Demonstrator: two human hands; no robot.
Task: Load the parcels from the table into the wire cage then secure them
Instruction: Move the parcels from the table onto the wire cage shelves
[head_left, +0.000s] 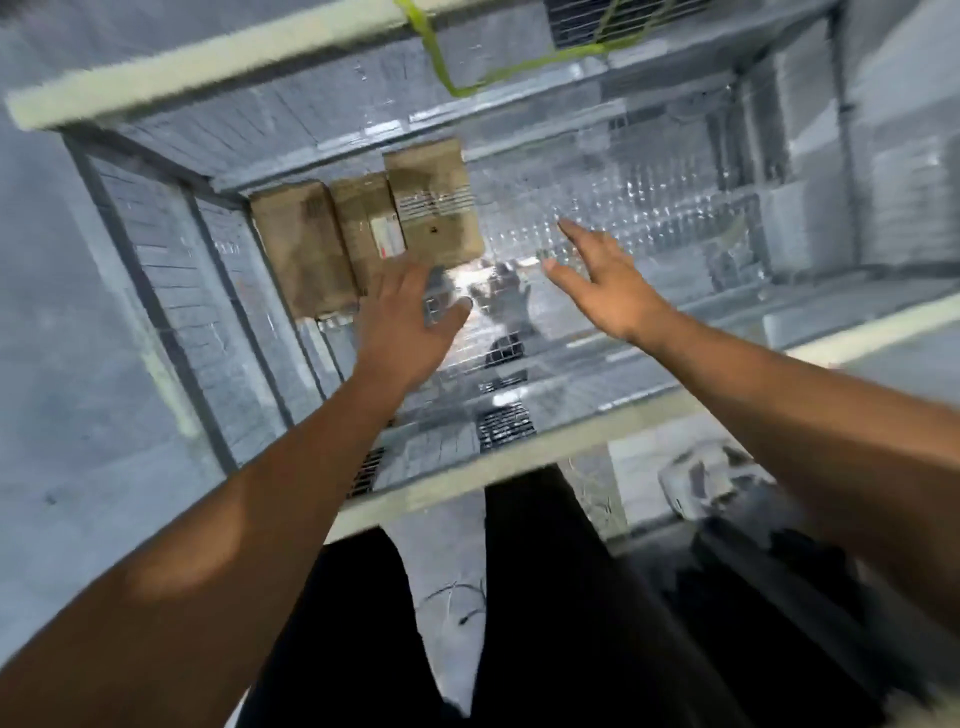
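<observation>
- Parcels: three brown cardboard parcels lie side by side on the floor of the wire cage (171, 291), packed into its far left corner and touching one another.
- Left parcel (298, 254), middle parcel (358, 218) and right parcel (434, 202) each run with the long axis pointing away from the person, along the cage's left wall.
- A white label (388, 236) shows where the middle and right parcels meet.
- Left hand (410, 306) reaches down at the parcels' near ends, fingers straight and thumb spread, gripping nothing; blur hides whether it touches them.
- Right hand (597, 280) hovers over the bare wire floor beside the parcels, fingers spread and holding nothing.
- A green strap (439, 67) hangs over the cage's far rim.
- Dark trousers (545, 597) and a blurred shoe (711, 483) stand against the near rim.
</observation>
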